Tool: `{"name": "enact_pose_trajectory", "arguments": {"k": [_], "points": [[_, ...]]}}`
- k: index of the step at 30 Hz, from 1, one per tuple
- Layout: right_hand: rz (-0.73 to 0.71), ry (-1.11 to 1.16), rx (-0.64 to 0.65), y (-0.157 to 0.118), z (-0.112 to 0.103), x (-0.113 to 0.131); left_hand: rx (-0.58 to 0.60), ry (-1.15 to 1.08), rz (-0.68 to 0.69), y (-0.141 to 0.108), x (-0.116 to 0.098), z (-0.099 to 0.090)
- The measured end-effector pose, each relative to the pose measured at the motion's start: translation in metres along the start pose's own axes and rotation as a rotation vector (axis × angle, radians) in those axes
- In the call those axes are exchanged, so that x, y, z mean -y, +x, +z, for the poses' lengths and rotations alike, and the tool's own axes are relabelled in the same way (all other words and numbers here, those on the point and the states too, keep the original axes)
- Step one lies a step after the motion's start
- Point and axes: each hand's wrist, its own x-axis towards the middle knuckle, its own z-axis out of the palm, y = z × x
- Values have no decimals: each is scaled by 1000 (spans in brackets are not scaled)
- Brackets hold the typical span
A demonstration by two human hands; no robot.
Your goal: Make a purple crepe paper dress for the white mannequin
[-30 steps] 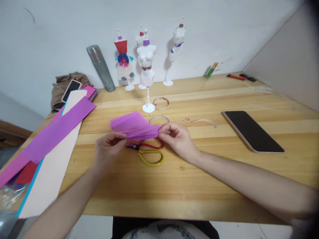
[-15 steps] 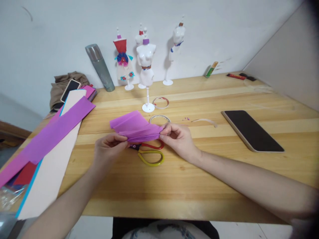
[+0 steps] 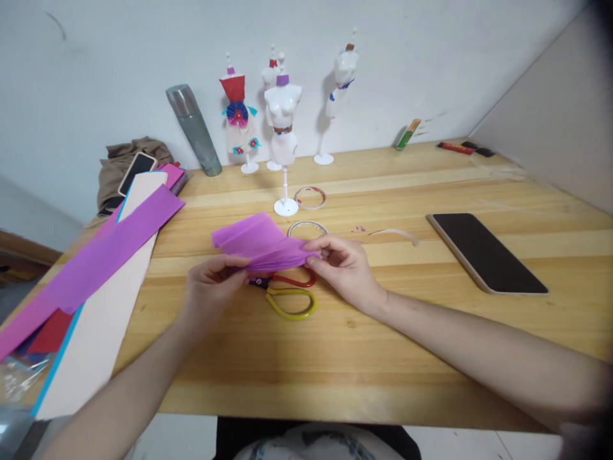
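Observation:
A purple sheet [image 3: 253, 234] is gathered in narrow folds along its near edge, and its loose part spreads toward the back left. My left hand [image 3: 215, 281] pinches the left end of the folds between thumb and fingers. At their right end, my right hand [image 3: 338, 265] holds the same sheet in a pinch. Scissors with one red and one yellow handle [image 3: 292, 314] lie beneath and in front of the sheet, their blades mostly hidden. Just behind my right hand rests a roll of tape [image 3: 308, 225], partly covered.
White dress forms [image 3: 283, 105] and a grey-green bottle [image 3: 198, 140] stand at the back. Another tape ring [image 3: 310, 197] lies near one base. Long paper strips [image 3: 112, 249] cover the left side. A large phone [image 3: 488, 252] lies right, a glue stick [image 3: 408, 135] back right.
The fingers of my left hand have shifted slightly right along the folds, and my right fingers reach a little further over the sheet. Both hands still grip it.

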Motion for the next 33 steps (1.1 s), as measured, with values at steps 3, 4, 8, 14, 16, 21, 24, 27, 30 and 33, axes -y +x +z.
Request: {"name": "enact_pose_trajectory", "arguments": {"k": [3, 4, 8, 14, 16, 21, 24, 27, 30, 33], "points": [[-48, -15, 27, 0, -1, 0, 27, 118, 125, 1, 5, -2], [-61, -31, 32, 0, -1, 0, 28, 157, 166, 1, 6, -3], [-82, -131, 22, 1, -2, -2, 17, 312, 266, 1, 5, -5], [-157, -274, 22, 2, -4, -4, 11, 422, 297, 0, 3, -6], [-174, -292, 22, 1, -4, -4, 8, 420, 302, 0, 4, -5], [-179, -305, 6, 0, -3, -4, 21, 416, 289, -1, 6, -4], [-170, -316, -3, 0, -2, -3, 36, 398, 287, -1, 7, -4], [-156, -325, 4, 0, -3, -2, 43, 378, 295, -1, 8, -4], [-123, -324, 5, 0, -3, -3, 33, 375, 279, -1, 8, -4], [-67, -307, 1, 0, -2, -5, 19, 376, 260, -1, 7, -3]]}}
